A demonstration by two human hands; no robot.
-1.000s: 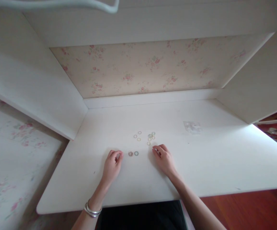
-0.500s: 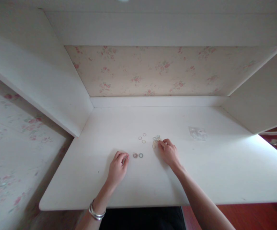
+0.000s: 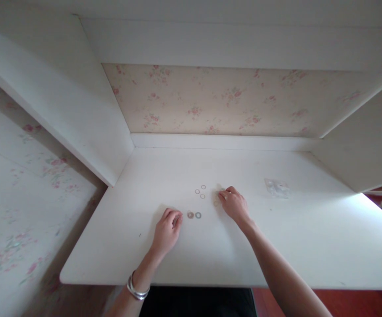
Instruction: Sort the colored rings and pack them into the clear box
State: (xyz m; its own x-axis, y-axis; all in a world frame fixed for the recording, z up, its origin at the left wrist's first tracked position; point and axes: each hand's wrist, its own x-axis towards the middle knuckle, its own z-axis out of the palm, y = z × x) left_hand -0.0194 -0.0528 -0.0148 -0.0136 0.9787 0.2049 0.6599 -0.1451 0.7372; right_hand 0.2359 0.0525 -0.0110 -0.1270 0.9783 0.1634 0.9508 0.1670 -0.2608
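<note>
My left hand (image 3: 168,230) rests on the white desk with its thumb and fingers pressed together; what is in them, if anything, is hidden. Just right of its fingertips lie two small ring stacks or thick rings, one brownish (image 3: 190,215) and one grey-green (image 3: 198,215). My right hand (image 3: 235,204) pinches down at a loose cluster of thin pale rings (image 3: 216,203), mostly covered or blurred by its fingers. I cannot make out what the pinch holds. Between the hands, a bit farther back, lie several thin separate rings (image 3: 202,196).
A clear plastic bag (image 3: 277,188) lies on the white desk (image 3: 296,237) to the right. White side panels (image 3: 88,110) and a floral wall (image 3: 227,99) close in the back. A small dark mark (image 3: 140,235) is left of my left hand.
The view has shifted slightly, so everything sits a little farther right. My right fingers now cover more of the ring cluster. My left hand keeps its place beside the stacks.
</note>
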